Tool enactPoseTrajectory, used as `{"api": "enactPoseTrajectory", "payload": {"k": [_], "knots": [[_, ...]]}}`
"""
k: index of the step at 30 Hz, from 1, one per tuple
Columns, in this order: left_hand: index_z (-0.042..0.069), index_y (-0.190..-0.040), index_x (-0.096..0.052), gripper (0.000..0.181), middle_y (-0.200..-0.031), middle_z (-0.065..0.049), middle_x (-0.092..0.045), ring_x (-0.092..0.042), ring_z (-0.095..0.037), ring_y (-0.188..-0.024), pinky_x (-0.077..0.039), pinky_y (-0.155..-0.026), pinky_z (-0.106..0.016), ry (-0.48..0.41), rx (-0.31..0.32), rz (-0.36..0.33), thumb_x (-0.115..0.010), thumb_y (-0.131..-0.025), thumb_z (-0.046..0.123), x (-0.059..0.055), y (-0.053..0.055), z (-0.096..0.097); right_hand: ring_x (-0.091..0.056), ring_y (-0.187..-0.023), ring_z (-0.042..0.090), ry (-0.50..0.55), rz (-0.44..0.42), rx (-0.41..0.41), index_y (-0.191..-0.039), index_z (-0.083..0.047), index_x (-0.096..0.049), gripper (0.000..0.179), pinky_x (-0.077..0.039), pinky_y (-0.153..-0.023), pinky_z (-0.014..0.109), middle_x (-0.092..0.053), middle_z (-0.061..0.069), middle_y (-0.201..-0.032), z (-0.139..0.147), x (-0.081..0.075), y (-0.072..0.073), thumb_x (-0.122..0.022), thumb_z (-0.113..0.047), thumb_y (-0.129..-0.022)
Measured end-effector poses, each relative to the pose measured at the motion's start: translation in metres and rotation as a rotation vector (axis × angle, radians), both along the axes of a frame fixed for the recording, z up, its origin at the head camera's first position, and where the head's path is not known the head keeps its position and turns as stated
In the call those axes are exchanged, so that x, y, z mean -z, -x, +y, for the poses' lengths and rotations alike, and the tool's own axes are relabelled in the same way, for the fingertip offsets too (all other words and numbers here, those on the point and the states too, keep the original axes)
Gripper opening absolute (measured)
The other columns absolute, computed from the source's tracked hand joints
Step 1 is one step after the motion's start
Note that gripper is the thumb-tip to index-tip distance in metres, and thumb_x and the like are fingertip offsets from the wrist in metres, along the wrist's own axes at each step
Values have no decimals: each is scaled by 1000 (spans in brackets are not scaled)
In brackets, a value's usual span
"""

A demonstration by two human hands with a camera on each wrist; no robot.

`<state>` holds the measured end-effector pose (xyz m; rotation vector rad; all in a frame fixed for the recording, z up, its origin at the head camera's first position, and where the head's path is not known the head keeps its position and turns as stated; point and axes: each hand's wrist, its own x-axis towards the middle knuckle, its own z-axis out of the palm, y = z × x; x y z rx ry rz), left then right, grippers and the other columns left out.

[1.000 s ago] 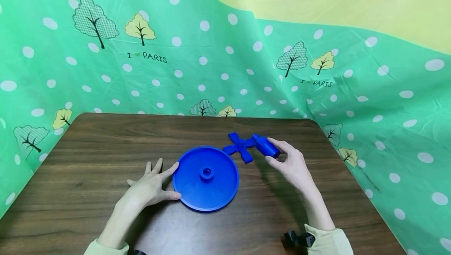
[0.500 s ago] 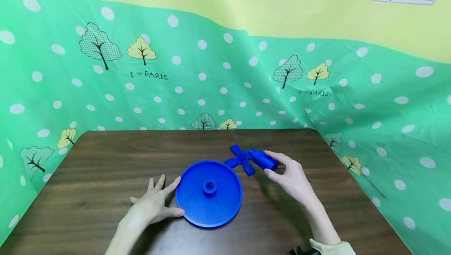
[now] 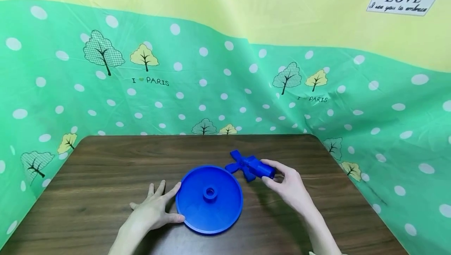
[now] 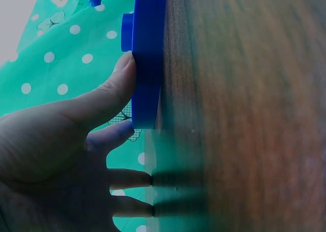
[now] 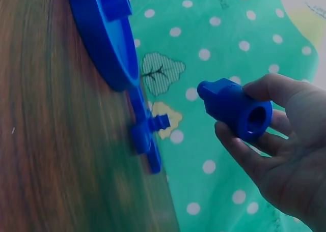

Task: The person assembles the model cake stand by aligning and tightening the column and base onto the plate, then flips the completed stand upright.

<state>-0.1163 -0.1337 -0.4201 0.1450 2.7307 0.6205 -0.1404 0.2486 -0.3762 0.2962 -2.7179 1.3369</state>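
My left hand (image 3: 151,212) rests on the table, fingers spread and fairly straight. Its thumb and index finger touch the left rim of a round, shallow blue dish (image 3: 197,212) with a hollow hub at its centre. In my right hand (image 3: 287,186) I hold a blue cylinder (image 3: 260,169) between thumb and fingers, above the table. The right wrist view shows the cylinder's hollow end facing the palm and its narrow stepped tip (image 5: 204,91) pointing away. A blue four-bladed cross piece (image 5: 142,135) lies beside the dish, a short peg at its middle, apart from the cylinder.
All the pieces are on or over a dark wooden table (image 3: 123,157) with rounded far corners. Behind and beside it hangs a green and yellow curtain (image 3: 197,67) with dots and printed trees.
The head view has tilted up, so everything sits lower in it. The cylinder in my right hand has come over the right part of the cross piece. My left hand stays at the dish.
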Motion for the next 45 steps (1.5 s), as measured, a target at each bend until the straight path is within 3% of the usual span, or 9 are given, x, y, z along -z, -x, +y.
{"api": "enactPoseTrajectory", "payload": {"k": [7,16,21,24,32,39,45], "knots": [[31,-161,-32,103,-168,-30,-22,-9,-62,-153,-13,-93,-98,-10,-1,-10,-82,-76,60,-1,0,0,-74,-90,19,28,-17,-36,-133,-22,-67,39,-59,-76,23,-72,14,-123,-24,-5,5,-74,-18,-95],[31,-162,-31,103,-168,-30,-20,-8,-61,-154,-12,-94,-98,-12,-9,-19,-82,-77,61,-3,0,-1,-69,-99,21,53,-28,-101,-131,-19,-69,37,-60,-83,24,-70,10,-121,-56,-3,6,-75,-20,-95],[32,-162,-31,104,-168,-29,-20,-8,-60,-154,-12,-94,-97,-12,-14,-26,-82,-76,61,-3,0,0,-68,-89,21,96,-78,-86,-129,-21,-69,36,-59,-75,24,-71,7,-116,-72,-2,3,-76,-20,-94],[32,-162,-31,104,-169,-29,-20,-8,-60,-154,-12,-94,-97,-7,-14,-29,-82,-76,62,-3,0,-1,-68,-91,21,113,-85,-74,-128,-20,-70,36,-58,-76,24,-72,5,-116,-81,0,-1,-78,-19,-92],[32,-161,-31,104,-168,-30,-21,-8,-60,-154,-13,-93,-98,3,-7,-16,-82,-76,63,-3,2,-2,-71,-104,18,129,-46,-60,-123,-23,-71,37,-59,-92,27,-75,1,-117,-95,2,-6,-81,-17,-88],[32,-162,-32,104,-168,-29,-21,-8,-60,-154,-13,-94,-98,0,-3,-18,-82,-76,63,-5,2,-2,-73,-102,17,119,-20,-52,-125,-18,-71,40,-60,-90,25,-75,1,-116,-99,2,-6,-82,-15,-87],[31,-162,-31,104,-168,-30,-21,-8,-60,-154,-13,-93,-98,0,-2,-16,-81,-76,63,-4,2,-3,-72,-101,16,90,24,-50,-126,-21,-71,44,-63,-90,37,-76,1,-115,-103,7,-5,-85,-15,-84]]}}
